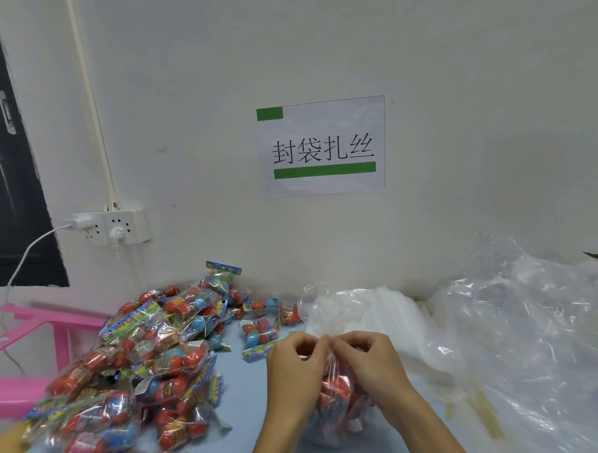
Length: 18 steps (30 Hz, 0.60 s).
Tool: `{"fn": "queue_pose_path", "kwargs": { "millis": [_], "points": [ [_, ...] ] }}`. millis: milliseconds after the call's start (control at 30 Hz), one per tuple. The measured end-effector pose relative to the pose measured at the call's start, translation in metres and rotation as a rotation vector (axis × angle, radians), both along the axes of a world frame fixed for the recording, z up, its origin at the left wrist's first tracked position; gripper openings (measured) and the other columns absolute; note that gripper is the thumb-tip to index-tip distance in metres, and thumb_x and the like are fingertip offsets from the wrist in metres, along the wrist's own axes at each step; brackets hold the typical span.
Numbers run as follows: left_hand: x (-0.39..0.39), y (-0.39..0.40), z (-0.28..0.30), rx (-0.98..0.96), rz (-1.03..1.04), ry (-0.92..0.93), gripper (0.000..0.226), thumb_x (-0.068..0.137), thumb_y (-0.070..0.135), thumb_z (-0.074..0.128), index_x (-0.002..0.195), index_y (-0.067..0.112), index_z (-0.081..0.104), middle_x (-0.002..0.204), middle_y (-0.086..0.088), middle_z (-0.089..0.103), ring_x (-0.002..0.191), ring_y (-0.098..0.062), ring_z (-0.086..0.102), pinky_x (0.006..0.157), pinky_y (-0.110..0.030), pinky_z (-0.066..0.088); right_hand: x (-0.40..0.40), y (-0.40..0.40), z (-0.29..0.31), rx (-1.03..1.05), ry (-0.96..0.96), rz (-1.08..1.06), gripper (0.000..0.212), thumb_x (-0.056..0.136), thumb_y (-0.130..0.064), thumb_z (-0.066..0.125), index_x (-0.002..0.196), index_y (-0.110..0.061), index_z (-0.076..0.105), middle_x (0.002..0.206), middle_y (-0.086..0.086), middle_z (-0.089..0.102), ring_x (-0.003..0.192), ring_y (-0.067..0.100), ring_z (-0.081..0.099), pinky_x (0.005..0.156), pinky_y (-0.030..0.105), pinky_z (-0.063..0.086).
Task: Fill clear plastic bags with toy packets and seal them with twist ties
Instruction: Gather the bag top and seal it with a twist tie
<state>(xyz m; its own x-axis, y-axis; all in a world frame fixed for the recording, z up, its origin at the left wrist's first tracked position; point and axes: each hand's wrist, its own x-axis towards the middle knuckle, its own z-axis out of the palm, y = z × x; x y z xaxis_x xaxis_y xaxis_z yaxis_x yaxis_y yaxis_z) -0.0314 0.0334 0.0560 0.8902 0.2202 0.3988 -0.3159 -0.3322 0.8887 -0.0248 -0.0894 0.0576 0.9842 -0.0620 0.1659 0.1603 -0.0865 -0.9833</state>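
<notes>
A filled clear bag (336,396) of red toy packets sits nearest, on the blue table (250,393), its gathered neck pinched between both hands. The left hand (297,366) and right hand (368,360) meet fingertip to fingertip at the top of the neck, fingers curled tight; whether a twist tie is between them cannot be told. A heap of crumpled clear plastic (521,336) fills the right side. A pile of toy packets (152,352) lies to the left. A stack of flat clear bags (369,309) lies just behind the hands.
</notes>
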Motion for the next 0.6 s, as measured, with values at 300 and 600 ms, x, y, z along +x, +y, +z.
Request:
{"fn": "queue_pose_path", "kwargs": {
  "millis": [300, 600],
  "points": [
    [-0.0024, 0.0069, 0.0057, 0.037, -0.055, 0.086, 0.015, 0.087, 0.014, 0.073, 0.073, 0.017, 0.071, 0.076, 0.003, 0.071, 0.076, -0.006, 0.066, 0.061, -0.007, 0.046, -0.0017, 0.0012, 0.0034, -0.056, -0.045, -0.006, 0.022, 0.090, -0.013, 0.069, 0.073, -0.022, 0.079, 0.074, -0.007, 0.076, 0.075, 0.005, 0.071, 0.062, 0.015, 0.054],
    [-0.0045, 0.0103, 0.0068, 0.491, 0.030, -0.227, 0.019, 0.088, -0.001, 0.064, 0.077, 0.013, 0.060, 0.082, 0.003, 0.059, 0.081, -0.016, 0.054, 0.072, -0.031, 0.047, -0.0020, -0.0008, 0.0059, -0.106, -0.033, 0.036, 0.022, 0.090, -0.014, 0.068, 0.072, -0.023, 0.078, 0.074, -0.009, 0.075, 0.073, 0.003, 0.069, 0.059, 0.011, 0.050]
  ]
}}
